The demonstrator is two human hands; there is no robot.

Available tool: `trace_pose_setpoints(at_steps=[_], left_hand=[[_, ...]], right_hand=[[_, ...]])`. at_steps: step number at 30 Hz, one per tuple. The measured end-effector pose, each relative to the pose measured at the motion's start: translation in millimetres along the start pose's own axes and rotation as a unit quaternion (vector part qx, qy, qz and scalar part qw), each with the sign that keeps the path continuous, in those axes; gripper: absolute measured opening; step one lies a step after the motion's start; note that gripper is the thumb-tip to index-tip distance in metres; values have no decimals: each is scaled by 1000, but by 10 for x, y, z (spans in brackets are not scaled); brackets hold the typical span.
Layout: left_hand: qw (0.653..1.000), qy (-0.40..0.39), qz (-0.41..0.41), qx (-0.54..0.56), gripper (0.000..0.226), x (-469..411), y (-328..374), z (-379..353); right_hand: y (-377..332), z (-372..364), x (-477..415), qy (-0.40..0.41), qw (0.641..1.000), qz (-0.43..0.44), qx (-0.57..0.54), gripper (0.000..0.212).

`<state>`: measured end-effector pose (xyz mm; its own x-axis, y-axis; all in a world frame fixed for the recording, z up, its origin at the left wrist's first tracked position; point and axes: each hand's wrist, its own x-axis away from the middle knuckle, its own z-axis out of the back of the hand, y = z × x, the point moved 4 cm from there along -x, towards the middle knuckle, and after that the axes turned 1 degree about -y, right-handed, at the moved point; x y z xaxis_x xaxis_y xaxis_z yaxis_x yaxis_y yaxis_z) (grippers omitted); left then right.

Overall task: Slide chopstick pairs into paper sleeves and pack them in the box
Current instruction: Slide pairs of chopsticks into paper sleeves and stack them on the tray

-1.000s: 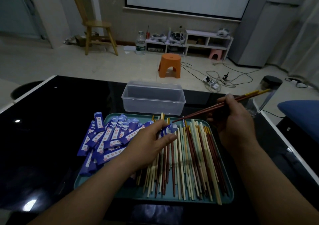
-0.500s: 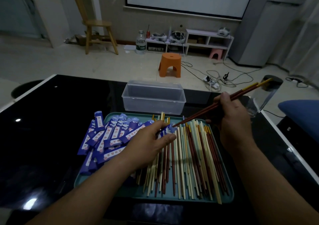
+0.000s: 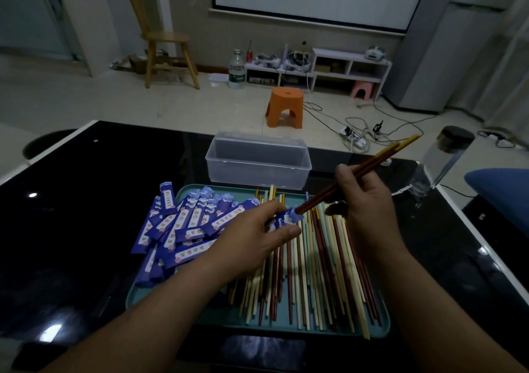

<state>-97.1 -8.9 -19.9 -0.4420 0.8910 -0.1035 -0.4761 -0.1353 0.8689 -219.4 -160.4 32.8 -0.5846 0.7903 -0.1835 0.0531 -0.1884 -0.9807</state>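
My left hand [image 3: 252, 238] grips a blue paper sleeve [image 3: 287, 218] over the teal tray [image 3: 200, 315]. My right hand [image 3: 363, 201] holds a pair of dark red chopsticks with yellow tops [image 3: 369, 166], slanting up to the right. Their tips are inside the sleeve's open mouth. A pile of blue sleeves [image 3: 186, 224] lies on the tray's left side. Several loose chopsticks [image 3: 315, 272] in red, cream and pale green cover its right side. The clear plastic box [image 3: 257, 162] stands open behind the tray, with nothing visible inside.
The tray sits on a glossy black table [image 3: 86, 201] with a white edge. A clear bottle with a dark cap [image 3: 440, 158] stands at the table's right rim. Beyond the table are an orange stool [image 3: 284, 106], a wooden chair [image 3: 163, 41] and floor cables.
My right hand has moved left and pushed the chopstick tips into the sleeve mouth. My left hand stays put on the sleeve.
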Motion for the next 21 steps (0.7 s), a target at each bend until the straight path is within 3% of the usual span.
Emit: trace_pose_setpoints(at_steps=[4, 9, 13, 15, 19, 21], left_hand=[[1000, 11, -7, -21, 19, -4, 16, -26], [999, 6, 1, -41, 21, -4, -17, -14], [999, 1, 7, -49, 19, -15, -37, -41], [999, 3, 9, -47, 19, -26, -38, -45], [998, 10, 13, -55, 18, -23, -26, -28], [998, 8, 15, -65, 16, -3, -30, -32]], right_hand=[[167, -268, 147, -95, 992, -79, 31, 31], [92, 15, -6, 53, 993, -107, -21, 52], [182, -93, 59, -50, 991, -117, 39, 57], [219, -180, 90, -81, 987, -133, 34, 57], [131, -67, -9, 5, 996, -87, 17, 42], [141, -62, -21, -22, 995, -76, 54, 39]])
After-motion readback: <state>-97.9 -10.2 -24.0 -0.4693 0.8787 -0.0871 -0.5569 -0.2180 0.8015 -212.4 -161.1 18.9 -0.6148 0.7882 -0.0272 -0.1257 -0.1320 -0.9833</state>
